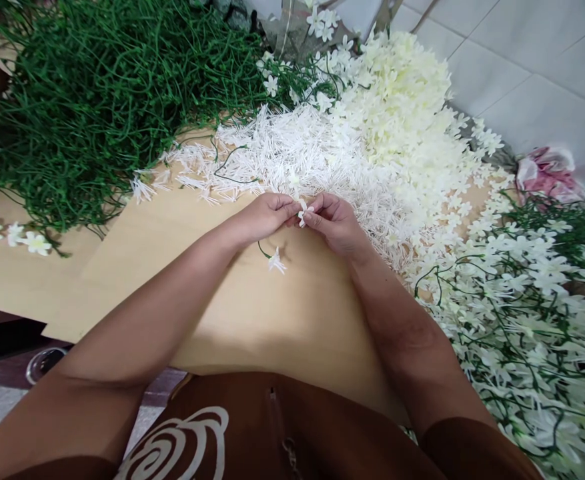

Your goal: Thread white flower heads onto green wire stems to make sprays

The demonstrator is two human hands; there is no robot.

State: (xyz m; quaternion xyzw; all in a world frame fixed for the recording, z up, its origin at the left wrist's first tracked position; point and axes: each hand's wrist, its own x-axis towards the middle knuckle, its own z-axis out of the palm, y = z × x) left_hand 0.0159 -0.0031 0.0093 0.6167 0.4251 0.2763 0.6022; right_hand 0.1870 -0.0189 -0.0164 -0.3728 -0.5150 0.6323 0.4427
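In front of my body, both hands meet over the brown board. My left hand is closed, thumb against fingers, on a thin green artificial flower stem. A white stamen piece hangs from the stem's lower end. My right hand pinches a small white artificial flower between thumb and fingertips, right beside the left fingertips. Another pale bloom shows just above the hands. Whether the pinched flower is seated on the stem is hidden by the fingers.
Green artificial stems are heaped at the back left. Beyond my hands lie piles of white stamen pieces and cream petals. Assembled white flower sprays cover the right side. A tiled wall stands behind.
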